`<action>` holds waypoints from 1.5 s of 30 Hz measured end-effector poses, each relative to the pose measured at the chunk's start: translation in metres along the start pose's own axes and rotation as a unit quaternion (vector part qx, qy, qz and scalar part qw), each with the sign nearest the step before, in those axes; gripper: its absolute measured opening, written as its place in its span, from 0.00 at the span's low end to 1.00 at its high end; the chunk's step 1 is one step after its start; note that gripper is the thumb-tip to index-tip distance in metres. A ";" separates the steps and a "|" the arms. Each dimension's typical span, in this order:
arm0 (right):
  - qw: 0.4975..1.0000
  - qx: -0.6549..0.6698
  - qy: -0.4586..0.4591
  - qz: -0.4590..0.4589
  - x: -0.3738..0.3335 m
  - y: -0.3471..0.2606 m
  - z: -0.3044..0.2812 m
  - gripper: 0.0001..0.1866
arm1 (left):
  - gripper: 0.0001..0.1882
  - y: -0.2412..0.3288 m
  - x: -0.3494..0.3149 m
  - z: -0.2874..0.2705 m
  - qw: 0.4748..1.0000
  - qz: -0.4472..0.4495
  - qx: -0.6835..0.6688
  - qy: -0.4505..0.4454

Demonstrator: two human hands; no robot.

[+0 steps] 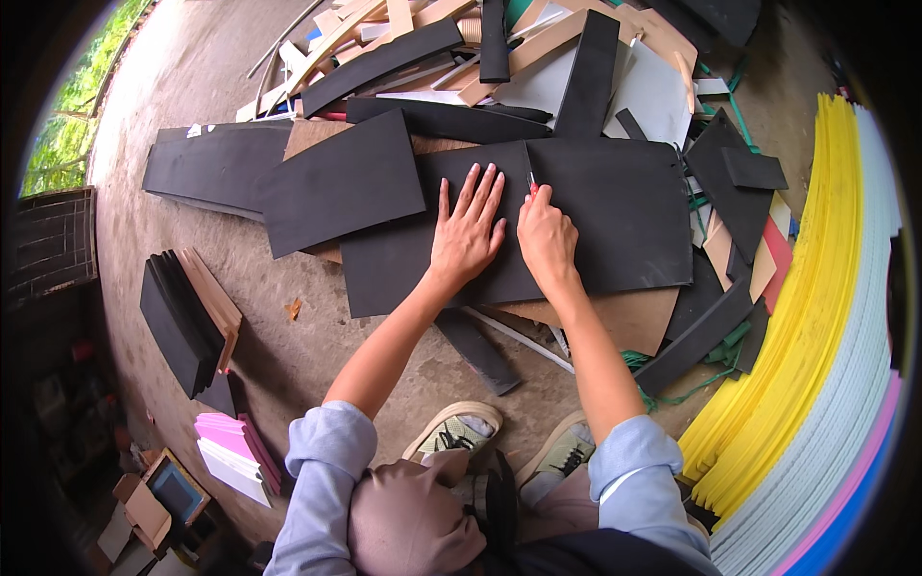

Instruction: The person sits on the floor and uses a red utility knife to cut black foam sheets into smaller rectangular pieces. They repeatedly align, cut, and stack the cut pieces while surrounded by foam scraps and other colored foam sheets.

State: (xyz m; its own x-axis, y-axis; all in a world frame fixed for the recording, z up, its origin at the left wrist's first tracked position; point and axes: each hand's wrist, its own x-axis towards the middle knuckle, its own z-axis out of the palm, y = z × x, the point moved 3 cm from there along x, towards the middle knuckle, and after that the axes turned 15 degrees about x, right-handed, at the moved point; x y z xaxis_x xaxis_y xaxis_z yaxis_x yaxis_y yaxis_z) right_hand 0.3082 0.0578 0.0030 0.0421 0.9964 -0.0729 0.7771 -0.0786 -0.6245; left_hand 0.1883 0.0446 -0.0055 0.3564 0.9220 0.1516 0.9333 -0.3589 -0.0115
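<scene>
A large black foam sheet (615, 216) lies flat in front of me over a brown board (615, 322). My left hand (466, 230) presses on it with the palm down and the fingers stretched out. Just to its right, my right hand (547, 235) is closed round a red-handled utility knife (533, 182). The blade points away from me and meets the sheet near its far edge. A thin line runs from the blade to that edge. A smaller black foam piece (346, 182) overlaps the sheet's left end; further left lies another black panel (216, 163).
Black, tan and white offcuts (432, 58) are heaped beyond the sheet. To the right curve stacked yellow sheets (788, 326) and pale blue sheets (826, 413). Black stacked pieces (178, 322) and pink pieces (235, 446) stand at left. A black strip (477, 350) lies before my shoes (456, 427).
</scene>
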 end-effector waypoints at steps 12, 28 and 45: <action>0.999 -0.021 -0.008 0.025 0.005 -0.008 0.000 0.09 | 0.31 0.000 0.000 0.000 1.000 -0.006 -0.003 0.010; 0.995 -0.065 -0.042 0.062 -0.053 -0.006 -0.013 0.09 | 0.32 0.004 -0.001 0.004 0.998 -0.005 0.055 0.004; 0.993 -0.053 -0.060 0.083 -0.088 -0.009 -0.021 0.09 | 0.46 0.000 -0.002 0.013 0.999 -0.017 0.026 -0.032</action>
State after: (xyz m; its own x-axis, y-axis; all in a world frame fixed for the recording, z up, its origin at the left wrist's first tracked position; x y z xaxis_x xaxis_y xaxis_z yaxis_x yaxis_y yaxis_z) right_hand 0.3106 -0.0281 0.0308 0.1053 0.9584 -0.2654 0.8281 -0.2323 -0.5101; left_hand 0.1884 0.0448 -0.0187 0.3242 0.9417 0.0895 0.9456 -0.3198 -0.0597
